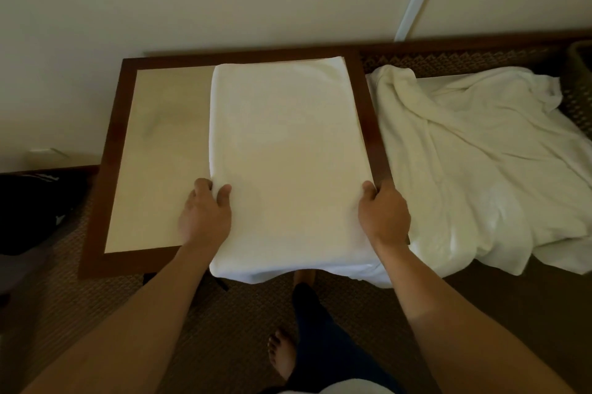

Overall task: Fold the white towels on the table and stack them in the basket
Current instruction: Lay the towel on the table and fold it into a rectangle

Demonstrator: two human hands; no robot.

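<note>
Now we go from left to right. To the far left of our left fingers we see a dark bag [35, 211] on the floor, beside the table [160, 150]. The table has a dark wooden frame and a light top, and its bare part lies just to the left of our left hand [205, 211]. The fingers [203, 187] of this hand are curled around the left edge of the folded white towel [285, 150], with the thumb on top, so it grips the towel.

The towel lies between our two hands and stretches away from the fingers toward the wall. Its long axis runs from us to the far side of the table, and its near end hangs over the table edge, behind the fingers. Our right hand [384, 214] holds the right edge in the same way; its fingers are curled over the edge, at nearly the same distance from us as the left ones. We judge that both hands are equally near, so the next fold probably brings the near end forward, away from us, along the long axis.

To the right of our right fingers a pile of unfolded white towels [480, 156] lies crumpled, well apart from the grip. At the far right, beyond this pile, a dark woven basket [579, 57] is only partly visible.
</note>
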